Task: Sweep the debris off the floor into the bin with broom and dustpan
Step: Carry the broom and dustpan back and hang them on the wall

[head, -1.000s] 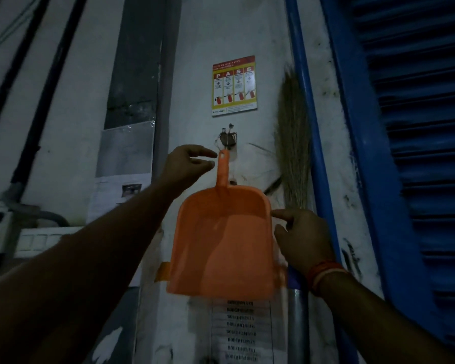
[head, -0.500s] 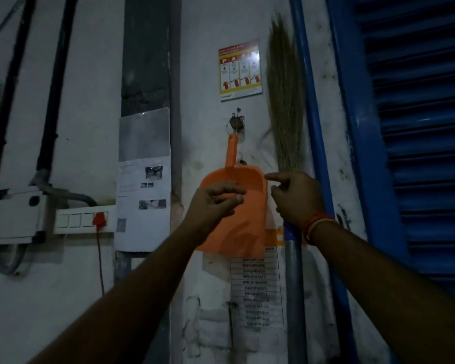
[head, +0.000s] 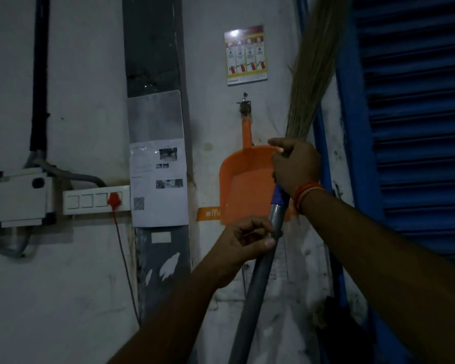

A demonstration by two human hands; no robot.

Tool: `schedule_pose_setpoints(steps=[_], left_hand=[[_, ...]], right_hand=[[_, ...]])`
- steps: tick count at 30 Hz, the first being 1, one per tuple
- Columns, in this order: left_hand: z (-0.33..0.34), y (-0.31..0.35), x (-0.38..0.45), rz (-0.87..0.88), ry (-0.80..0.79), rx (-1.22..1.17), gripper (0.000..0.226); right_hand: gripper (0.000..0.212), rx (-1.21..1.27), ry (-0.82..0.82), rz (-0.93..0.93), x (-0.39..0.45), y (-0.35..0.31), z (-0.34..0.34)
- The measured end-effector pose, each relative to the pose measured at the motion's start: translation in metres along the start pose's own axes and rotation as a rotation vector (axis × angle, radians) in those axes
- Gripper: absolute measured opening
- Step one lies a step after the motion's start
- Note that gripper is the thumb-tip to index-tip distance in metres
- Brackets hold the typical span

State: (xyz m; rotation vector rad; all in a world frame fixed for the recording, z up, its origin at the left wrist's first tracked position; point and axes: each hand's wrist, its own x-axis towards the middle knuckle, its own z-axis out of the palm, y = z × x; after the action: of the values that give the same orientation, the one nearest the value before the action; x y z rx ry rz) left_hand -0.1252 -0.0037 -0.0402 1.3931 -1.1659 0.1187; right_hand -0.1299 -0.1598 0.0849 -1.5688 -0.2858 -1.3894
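Note:
An orange dustpan (head: 243,185) hangs by its handle from a hook (head: 244,105) on the white wall. In front of it a broom (head: 258,279) with a grey shaft stands tilted, its straw bristles (head: 313,64) pointing up to the right. My right hand (head: 294,166) grips the broom at its blue collar just below the bristles. Lower down, my left hand (head: 243,241) closes around the grey shaft. No bin or floor debris is in view.
A blue roller shutter (head: 415,127) and its blue frame fill the right side. A safety poster (head: 246,55) hangs above the hook. Left of the dustpan are a dark column with taped papers (head: 159,182), a switch panel (head: 95,200) with a red cord, and a junction box (head: 20,195).
Both hands left the dustpan, which now hangs on the hook. They took hold of the broom and pulled it away from the wall, tilted. The view has backed away.

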Motion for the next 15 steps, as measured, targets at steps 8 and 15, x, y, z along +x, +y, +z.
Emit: schedule_pose_setpoints(steps=[8,15], left_hand=[[-0.002,0.024,-0.032,0.037,0.051,0.139,0.023],[-0.045,0.042,-0.047,-0.011,0.054,0.337,0.019]], right_hand=[[0.033,-0.056,-0.164,0.011,-0.024,-0.04,-0.016],[0.061,-0.717,-0.584,-0.371,-0.043,-0.085,-0.075]])
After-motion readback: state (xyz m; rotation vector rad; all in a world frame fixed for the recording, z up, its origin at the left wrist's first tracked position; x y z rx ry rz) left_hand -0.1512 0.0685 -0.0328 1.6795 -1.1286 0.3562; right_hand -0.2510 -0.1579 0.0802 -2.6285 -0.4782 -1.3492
